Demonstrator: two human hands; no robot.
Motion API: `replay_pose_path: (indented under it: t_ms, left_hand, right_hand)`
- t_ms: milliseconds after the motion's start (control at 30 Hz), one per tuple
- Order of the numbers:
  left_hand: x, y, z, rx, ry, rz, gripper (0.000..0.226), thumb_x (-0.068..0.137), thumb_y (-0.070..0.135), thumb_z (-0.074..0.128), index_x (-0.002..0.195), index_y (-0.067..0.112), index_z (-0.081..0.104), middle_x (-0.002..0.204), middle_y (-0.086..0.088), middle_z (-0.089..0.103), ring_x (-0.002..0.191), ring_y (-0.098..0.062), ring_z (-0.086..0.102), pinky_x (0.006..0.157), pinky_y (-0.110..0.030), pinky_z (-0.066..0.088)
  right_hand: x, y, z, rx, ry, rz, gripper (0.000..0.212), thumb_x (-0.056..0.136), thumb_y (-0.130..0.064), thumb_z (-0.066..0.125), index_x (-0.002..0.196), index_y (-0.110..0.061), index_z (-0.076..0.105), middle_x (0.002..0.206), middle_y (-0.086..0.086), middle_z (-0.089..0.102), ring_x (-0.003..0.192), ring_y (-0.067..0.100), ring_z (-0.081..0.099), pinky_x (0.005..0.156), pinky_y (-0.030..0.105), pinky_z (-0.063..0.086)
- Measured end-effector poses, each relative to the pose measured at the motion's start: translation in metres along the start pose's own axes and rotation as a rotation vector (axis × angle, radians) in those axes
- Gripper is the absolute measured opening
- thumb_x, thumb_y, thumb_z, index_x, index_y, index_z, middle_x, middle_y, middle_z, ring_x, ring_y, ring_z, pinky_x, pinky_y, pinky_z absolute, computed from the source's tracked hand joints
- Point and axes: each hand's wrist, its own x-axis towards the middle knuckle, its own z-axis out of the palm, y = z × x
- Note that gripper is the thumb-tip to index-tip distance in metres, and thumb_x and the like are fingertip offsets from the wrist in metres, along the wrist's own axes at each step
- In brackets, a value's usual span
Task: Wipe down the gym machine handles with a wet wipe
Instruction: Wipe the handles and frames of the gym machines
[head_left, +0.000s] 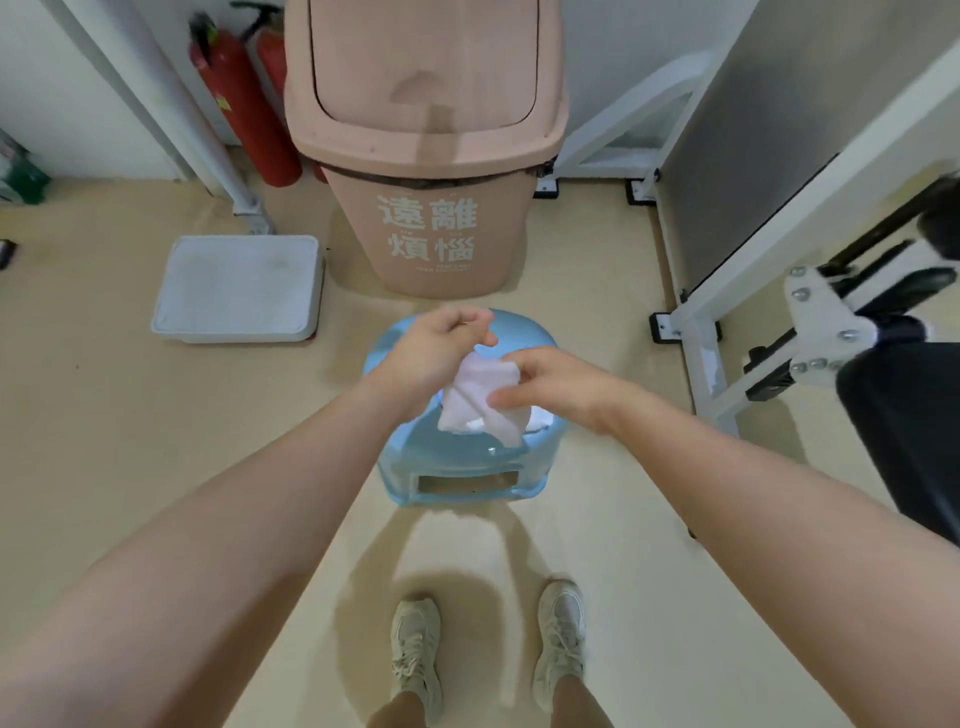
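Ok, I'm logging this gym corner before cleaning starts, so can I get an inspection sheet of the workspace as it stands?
Surface: beige floor, shadows near the shoes.
Job's things: white wipe held above a blue stool; more white material lies on the stool.
Clutter: pink bin, lid shut; white tray; two red extinguishers by the wall.
Hands: left hand and right hand both pinch the wipe.
Cables: nothing seen.
Surroundings: white machine frame and black pad at right; handles not clearly seen.
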Motion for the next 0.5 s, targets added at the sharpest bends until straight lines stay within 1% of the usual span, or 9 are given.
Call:
replay_pose_path:
  t_ms: [67,133,200,267,300,333,400,433,500]
  left_hand:
    - [-0.029,0.039,-0.010,0.114,-0.037,0.039,0.024,0.087,0.029,0.061,0.110,0.021,0.059,0.092,0.005,0.059,0.080,-0.010,0.054,0.065,-0.020,0.041]
    - [-0.060,0.077,-0.022,0.248,-0.118,0.047,0.030,0.083,0.036,0.066,0.109,0.020,0.062,0.094,0.000,0.060,0.078,-0.013,0.054,0.066,-0.024,0.042]
    - [-0.088,0.113,-0.033,0.295,-0.220,0.086,0.021,0.084,0.030,0.065,0.100,0.016,0.067,0.086,-0.004,0.065,0.074,-0.017,0.056,0.067,-0.026,0.044]
    - [-0.114,0.149,-0.041,0.256,-0.267,0.120,0.010,0.087,0.020,0.062,0.090,0.012,0.067,0.074,-0.004,0.065,0.063,-0.015,0.056,0.057,-0.020,0.045]
    - [-0.123,0.162,-0.045,0.216,-0.270,0.126,0.010,0.088,0.019,0.060,0.089,0.010,0.065,0.072,-0.006,0.064,0.060,-0.015,0.056,0.053,-0.019,0.045]
    - [-0.132,0.172,-0.048,0.173,-0.265,0.136,0.013,0.089,0.020,0.060,0.090,0.008,0.064,0.074,-0.008,0.063,0.060,-0.016,0.056,0.053,-0.020,0.046]
    - [-0.144,0.188,-0.054,0.129,-0.214,0.171,0.023,0.088,0.027,0.061,0.096,0.005,0.062,0.083,-0.011,0.061,0.067,-0.020,0.055,0.064,-0.028,0.043]
    - [-0.148,0.195,-0.056,0.132,-0.164,0.178,0.024,0.087,0.029,0.062,0.096,0.007,0.061,0.085,-0.010,0.060,0.069,-0.019,0.053,0.065,-0.030,0.040]
    - [-0.154,0.204,-0.057,0.168,-0.031,0.195,0.013,0.088,0.025,0.062,0.092,0.013,0.059,0.084,-0.004,0.059,0.068,-0.014,0.052,0.060,-0.024,0.040]
  right_hand:
    - [-0.041,-0.039,-0.021,-0.025,0.076,-0.025,0.015,0.080,-0.015,0.068,0.077,-0.004,0.059,0.072,0.004,0.052,0.068,0.015,0.049,0.065,0.029,0.037]
    - [-0.087,-0.078,-0.039,-0.006,0.128,-0.061,0.009,0.082,-0.011,0.068,0.075,-0.010,0.062,0.070,0.000,0.056,0.065,0.010,0.052,0.062,0.022,0.040]
    - [-0.129,-0.113,-0.056,-0.006,0.186,-0.117,0.010,0.082,-0.008,0.067,0.075,-0.014,0.064,0.072,-0.001,0.059,0.067,0.009,0.053,0.064,0.021,0.041]
    - [-0.162,-0.142,-0.069,0.024,0.227,-0.165,0.014,0.083,-0.009,0.066,0.071,-0.016,0.063,0.069,-0.002,0.059,0.065,0.010,0.052,0.061,0.021,0.039]
    - [-0.175,-0.154,-0.074,0.073,0.241,-0.184,0.019,0.084,-0.011,0.065,0.067,-0.018,0.061,0.066,-0.004,0.059,0.063,0.009,0.052,0.059,0.020,0.038]
    - [-0.184,-0.164,-0.078,0.134,0.258,-0.198,0.023,0.086,-0.013,0.063,0.064,-0.019,0.059,0.064,-0.005,0.059,0.061,0.010,0.052,0.058,0.021,0.038]
    - [-0.197,-0.183,-0.083,0.263,0.272,-0.240,0.022,0.089,-0.018,0.059,0.067,-0.017,0.059,0.067,-0.003,0.062,0.060,0.012,0.057,0.059,0.024,0.044]
    - [-0.202,-0.192,-0.084,0.325,0.269,-0.257,0.017,0.091,-0.020,0.057,0.075,-0.014,0.061,0.073,0.001,0.064,0.065,0.014,0.059,0.062,0.025,0.048]
    - [-0.206,-0.208,-0.083,0.441,0.243,-0.274,0.017,0.094,-0.022,0.051,0.095,-0.008,0.061,0.087,0.007,0.065,0.078,0.019,0.062,0.070,0.029,0.050]
